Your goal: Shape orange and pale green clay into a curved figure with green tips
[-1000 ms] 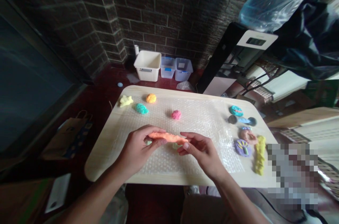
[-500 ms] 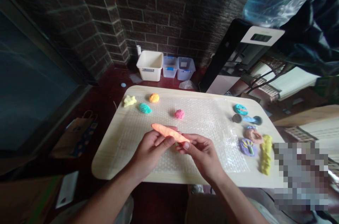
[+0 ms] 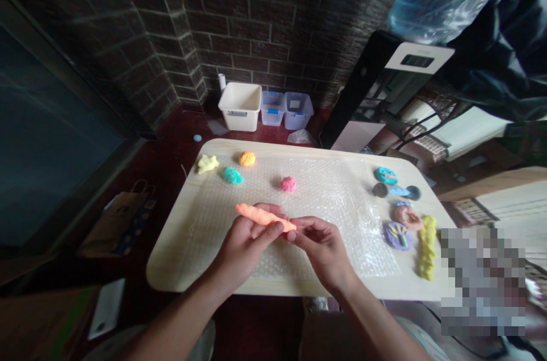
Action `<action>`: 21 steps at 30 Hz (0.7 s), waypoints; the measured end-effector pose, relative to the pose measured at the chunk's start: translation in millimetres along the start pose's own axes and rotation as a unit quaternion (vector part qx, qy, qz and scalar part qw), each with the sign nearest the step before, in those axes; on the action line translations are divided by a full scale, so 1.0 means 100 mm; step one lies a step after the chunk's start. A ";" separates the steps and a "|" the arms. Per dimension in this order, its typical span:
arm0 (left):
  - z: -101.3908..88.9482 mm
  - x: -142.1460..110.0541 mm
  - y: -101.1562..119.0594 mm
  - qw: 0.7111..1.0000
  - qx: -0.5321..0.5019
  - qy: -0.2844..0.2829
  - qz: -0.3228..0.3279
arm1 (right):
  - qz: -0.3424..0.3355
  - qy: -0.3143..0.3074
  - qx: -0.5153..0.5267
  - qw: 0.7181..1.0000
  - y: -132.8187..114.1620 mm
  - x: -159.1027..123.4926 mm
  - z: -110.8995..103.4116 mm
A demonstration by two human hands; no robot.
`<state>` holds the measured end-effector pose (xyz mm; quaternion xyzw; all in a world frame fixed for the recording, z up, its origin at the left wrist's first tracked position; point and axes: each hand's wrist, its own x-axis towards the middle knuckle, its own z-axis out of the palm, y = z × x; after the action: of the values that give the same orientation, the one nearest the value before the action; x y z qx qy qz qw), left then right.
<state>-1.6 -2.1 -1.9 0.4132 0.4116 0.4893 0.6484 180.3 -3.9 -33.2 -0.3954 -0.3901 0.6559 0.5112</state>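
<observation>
A long orange roll of modelling clay [image 3: 258,214], tapered toward its ends, is held above the table between both hands. My left hand [image 3: 252,241] is closed around its middle, thumb on top. With thumb and fingers, my right hand [image 3: 318,244] pinches its right end. Just beyond the hands a pink clay lump [image 3: 288,184] rests on the bubble wrap [image 3: 333,184]. Farther left lie a teal clay piece [image 3: 233,175], an orange-yellow clay lump [image 3: 247,158] and a pale yellow clay star shape [image 3: 208,164].
On the table's [image 3: 171,264] right side are a teal disc [image 3: 387,175], a blue dumbbell shape with grey ends [image 3: 397,191], a brownish-pink piece [image 3: 407,217], a purple disc [image 3: 398,236] and a yellow strip [image 3: 428,248]. Storage bins [image 3: 240,107] and a water dispenser [image 3: 363,93] stand behind.
The orange clay roll has shifted left through the hands, with more of it sticking out past my left hand. My right hand has come slightly left, closer to the left one.
</observation>
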 end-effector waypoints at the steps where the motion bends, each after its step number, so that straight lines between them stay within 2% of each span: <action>1: 0.00 0.01 -0.02 1.000 0.003 0.008 0.004 | 0.007 -0.005 0.000 1.000 0.00 0.00 0.00; 4: -0.02 0.01 -0.06 1.000 -0.019 0.013 0.003 | 0.037 -0.028 -0.004 0.999 -0.02 -0.01 0.02; 8: -0.03 -0.02 -0.04 0.999 -0.048 -0.010 -0.015 | 0.048 -0.036 -0.028 0.998 -0.04 -0.01 0.02; 12: -0.01 -0.03 0.01 0.999 -0.029 0.023 -0.007 | 0.009 -0.010 -0.026 1.000 -0.01 -0.01 -0.01; 15: 0.00 0.00 0.01 1.000 -0.004 0.021 0.016 | -0.008 0.012 -0.019 1.000 0.03 -0.02 -0.02; 18: -0.02 0.02 0.00 0.999 0.011 0.033 0.018 | -0.001 0.022 -0.009 1.000 0.03 -0.02 0.00; 21: -0.04 0.04 0.01 0.999 0.004 0.054 0.006 | 0.031 0.005 0.018 0.999 -0.01 -0.02 0.04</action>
<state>-5.3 2.3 -2.7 0.3909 0.4454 0.5135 0.6206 177.2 -6.2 -30.0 -0.4010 -0.3631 0.6767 0.4995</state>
